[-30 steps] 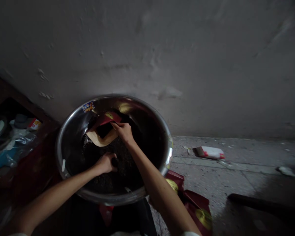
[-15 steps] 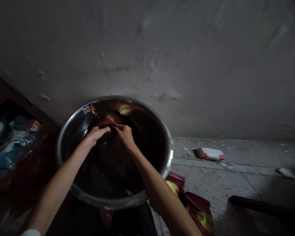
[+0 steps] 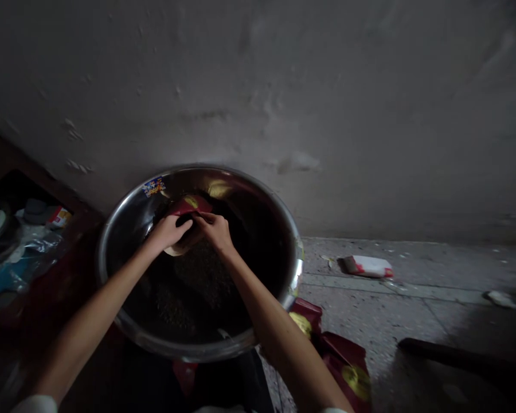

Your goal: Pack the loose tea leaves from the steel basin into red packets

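A dark red bag (image 3: pixel 196 204) with a gold mark is held inside a large shiny metal basin (image 3: pixel 108 252). My left hand (image 3: pixel 168 231) grips the bag's left side, thumb reaching toward the right. On the other side, the fingers of my right hand (image 3: pixel 217 230) pinch its near edge. Below the hands a pale edge (image 3: pixel 180 246) shows, apparently part of the bag. Dark loose bits (image 3: pixel 204 275), like dried leaves or grains, lie in the basin; their exact kind is too dim to tell.
More dark red bags (image 3: pixel 346 361) with gold marks lie on the floor right of the basin. A white and red box (image 3: pixel 367 266) rests near the wall (image 3: pixel 370 143). A dark bar (image 3: pixel 438 351) is at lower right. Plastic wrapping (image 3: pixel 43 246) and a blue item (image 3: pixel 4 278) are at left.
Dark bits at my fingertips are no longer seen there. More of the red bag shows, with a pale edge under my hands. My left hand has shifted slightly up and left.
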A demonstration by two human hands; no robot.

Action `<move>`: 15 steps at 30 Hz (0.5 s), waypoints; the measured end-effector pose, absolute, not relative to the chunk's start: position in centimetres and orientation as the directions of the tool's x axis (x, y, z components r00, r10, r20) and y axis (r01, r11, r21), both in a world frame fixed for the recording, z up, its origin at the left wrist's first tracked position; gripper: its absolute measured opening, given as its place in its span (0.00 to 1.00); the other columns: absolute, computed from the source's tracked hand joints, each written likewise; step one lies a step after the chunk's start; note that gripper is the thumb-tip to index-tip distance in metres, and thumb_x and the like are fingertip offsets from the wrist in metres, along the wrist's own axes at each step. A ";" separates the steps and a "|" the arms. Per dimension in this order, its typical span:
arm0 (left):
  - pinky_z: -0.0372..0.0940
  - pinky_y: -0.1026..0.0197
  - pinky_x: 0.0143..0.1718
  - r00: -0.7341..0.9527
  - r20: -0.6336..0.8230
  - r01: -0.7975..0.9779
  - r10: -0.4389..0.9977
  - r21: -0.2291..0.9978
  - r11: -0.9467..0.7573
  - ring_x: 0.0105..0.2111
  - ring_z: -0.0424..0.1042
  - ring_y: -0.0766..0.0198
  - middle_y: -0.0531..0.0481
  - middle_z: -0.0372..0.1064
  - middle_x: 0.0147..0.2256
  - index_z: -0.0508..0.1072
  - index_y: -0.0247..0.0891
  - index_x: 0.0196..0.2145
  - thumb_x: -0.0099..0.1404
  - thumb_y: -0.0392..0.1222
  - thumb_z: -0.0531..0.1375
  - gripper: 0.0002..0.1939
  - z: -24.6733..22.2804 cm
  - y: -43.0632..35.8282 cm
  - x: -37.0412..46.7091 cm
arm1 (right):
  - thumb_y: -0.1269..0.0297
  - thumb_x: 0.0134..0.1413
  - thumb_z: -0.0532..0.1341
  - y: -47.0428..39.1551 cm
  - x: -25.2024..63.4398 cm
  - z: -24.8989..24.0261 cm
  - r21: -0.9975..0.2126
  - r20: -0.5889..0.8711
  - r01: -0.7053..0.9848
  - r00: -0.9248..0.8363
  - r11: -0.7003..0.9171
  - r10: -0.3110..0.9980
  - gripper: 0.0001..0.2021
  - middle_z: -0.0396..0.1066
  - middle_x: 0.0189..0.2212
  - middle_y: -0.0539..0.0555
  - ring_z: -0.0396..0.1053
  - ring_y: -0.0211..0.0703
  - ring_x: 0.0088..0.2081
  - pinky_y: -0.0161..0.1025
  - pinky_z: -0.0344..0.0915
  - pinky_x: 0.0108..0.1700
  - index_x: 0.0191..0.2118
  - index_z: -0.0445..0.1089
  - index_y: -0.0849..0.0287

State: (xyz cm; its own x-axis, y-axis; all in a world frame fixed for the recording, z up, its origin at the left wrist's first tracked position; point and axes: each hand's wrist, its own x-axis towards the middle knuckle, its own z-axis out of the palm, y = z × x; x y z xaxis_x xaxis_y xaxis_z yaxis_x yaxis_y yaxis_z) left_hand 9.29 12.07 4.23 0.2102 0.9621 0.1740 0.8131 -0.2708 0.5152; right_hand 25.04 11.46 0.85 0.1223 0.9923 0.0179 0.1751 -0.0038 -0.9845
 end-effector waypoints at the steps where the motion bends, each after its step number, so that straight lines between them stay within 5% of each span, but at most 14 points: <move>1: 0.69 0.57 0.47 0.277 0.275 0.811 0.921 0.446 -0.378 0.44 0.76 0.56 0.45 0.78 0.39 0.77 0.39 0.44 0.67 0.46 0.58 0.13 4.0 10.8 8.4 | 0.59 0.58 0.63 11.5 25.0 0.8 -0.984 0.020 0.177 0.124 -0.002 0.992 0.13 0.80 0.41 0.55 0.76 0.47 0.45 0.33 0.67 0.43 0.45 0.80 0.59; 4: 0.69 0.59 0.40 0.538 0.453 0.752 0.711 0.123 -0.648 0.34 0.75 0.60 0.46 0.74 0.30 0.75 0.37 0.36 0.67 0.41 0.54 0.11 2.1 7.3 5.6 | 0.58 0.59 0.62 11.7 25.0 0.3 -0.979 0.012 0.205 0.131 -0.015 0.991 0.15 0.80 0.37 0.55 0.75 0.47 0.42 0.32 0.65 0.39 0.42 0.81 0.63; 7: 0.66 0.62 0.31 0.747 0.164 0.659 0.644 -0.056 -0.750 0.29 0.74 0.61 0.48 0.72 0.28 0.73 0.38 0.31 0.64 0.38 0.55 0.07 -0.7 5.5 3.6 | 0.57 0.59 0.62 11.8 24.7 -0.2 -0.975 -0.019 0.216 0.128 -0.046 0.992 0.17 0.78 0.30 0.53 0.73 0.42 0.36 0.30 0.60 0.34 0.41 0.81 0.66; 11: 0.69 0.57 0.38 0.680 -0.180 0.708 0.711 -0.093 -0.700 0.37 0.76 0.54 0.41 0.75 0.37 0.75 0.34 0.43 0.65 0.41 0.58 0.12 -3.5 5.5 2.8 | 0.59 0.57 0.62 11.7 24.1 -0.6 -0.964 -0.025 0.261 0.078 -0.045 0.997 0.16 0.70 0.21 0.49 0.66 0.36 0.28 0.30 0.53 0.29 0.35 0.81 0.68; 15: 0.61 0.47 0.59 0.737 -0.299 0.642 0.606 0.030 -0.766 0.55 0.69 0.48 0.37 0.71 0.53 0.73 0.37 0.54 0.67 0.47 0.57 0.20 -5.0 5.7 2.4 | 0.59 0.57 0.61 11.7 24.3 -0.5 -0.962 0.022 0.272 0.112 -0.009 0.993 0.16 0.63 0.18 0.47 0.60 0.34 0.25 0.31 0.49 0.28 0.30 0.80 0.68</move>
State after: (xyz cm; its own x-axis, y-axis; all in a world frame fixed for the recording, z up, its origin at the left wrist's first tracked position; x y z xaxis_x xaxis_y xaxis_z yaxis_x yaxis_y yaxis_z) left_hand 2.44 5.75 -4.98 0.7373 0.6056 -0.2994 0.6418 -0.7663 0.0303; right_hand 24.26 11.70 -0.50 0.1119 0.9935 0.0218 0.2716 -0.0095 -0.9624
